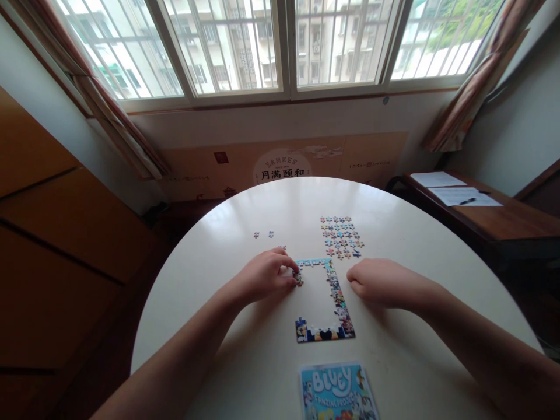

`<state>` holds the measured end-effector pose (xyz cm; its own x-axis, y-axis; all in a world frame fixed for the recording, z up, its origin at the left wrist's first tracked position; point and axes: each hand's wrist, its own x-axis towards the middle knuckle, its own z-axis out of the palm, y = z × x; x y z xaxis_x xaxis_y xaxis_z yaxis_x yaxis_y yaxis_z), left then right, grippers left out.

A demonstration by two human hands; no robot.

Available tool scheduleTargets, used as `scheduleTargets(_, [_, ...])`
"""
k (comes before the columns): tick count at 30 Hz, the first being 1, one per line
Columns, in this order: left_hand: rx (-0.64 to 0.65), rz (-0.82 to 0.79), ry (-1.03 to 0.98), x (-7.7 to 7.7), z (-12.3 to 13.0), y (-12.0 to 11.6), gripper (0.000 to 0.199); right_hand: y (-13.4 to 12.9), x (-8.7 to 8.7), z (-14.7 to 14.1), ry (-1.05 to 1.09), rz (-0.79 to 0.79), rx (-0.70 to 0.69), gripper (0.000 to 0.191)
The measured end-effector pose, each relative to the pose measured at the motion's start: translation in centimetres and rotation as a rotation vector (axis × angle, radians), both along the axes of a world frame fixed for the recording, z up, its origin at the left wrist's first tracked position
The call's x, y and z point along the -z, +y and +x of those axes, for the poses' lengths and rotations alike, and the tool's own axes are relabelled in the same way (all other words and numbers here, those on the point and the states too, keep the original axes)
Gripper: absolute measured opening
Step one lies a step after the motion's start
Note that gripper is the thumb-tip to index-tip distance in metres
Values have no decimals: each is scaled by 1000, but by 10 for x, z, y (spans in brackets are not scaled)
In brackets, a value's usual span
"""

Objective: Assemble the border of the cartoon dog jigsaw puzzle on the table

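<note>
A partly joined jigsaw puzzle frame [342, 306] lies on the white round table, with its middle bare and a gap along its left side. My left hand [268, 273] is at the upper left of the frame, thumb and fingertips pinched on a small jigsaw puzzle piece [300, 279] at that edge. To the right of the frame, my right hand [380, 283] rests on the table, curled into a loose fist with nothing visible in it. Loose puzzle pieces [339, 235] sit in rows beyond the frame. Two more pieces [270, 234] lie beyond my left hand.
A blue picture card lettered "Bluey" [336, 391] lies at the near side of the round table [196, 280]. At the right stands a brown wooden desk [520, 221] with papers [464, 197] and a pen. Behind the table are a printed cardboard panel [324, 154] and barred windows.
</note>
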<state>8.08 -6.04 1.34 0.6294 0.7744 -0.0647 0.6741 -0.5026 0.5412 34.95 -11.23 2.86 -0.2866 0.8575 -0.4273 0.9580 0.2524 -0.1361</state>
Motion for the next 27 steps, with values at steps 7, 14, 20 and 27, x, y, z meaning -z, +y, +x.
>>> scheduleTargets(7, [-21, -2, 6, 0, 3, 0, 17, 0, 0, 0, 0, 4, -8, 26])
scheduleTargets(14, [-48, -7, -11, 4, 4, 1, 19, 0, 1, 0, -9, 16, -17, 28])
scheduleTargets(20, [-41, 6, 7, 3, 5, 1, 22, 0, 2, 1, -8, 10, -17, 26])
scheduleTargets(27, [-75, 23, 57, 2, 9, -1, 18, -1, -1, -1, -20, 11, -16, 27])
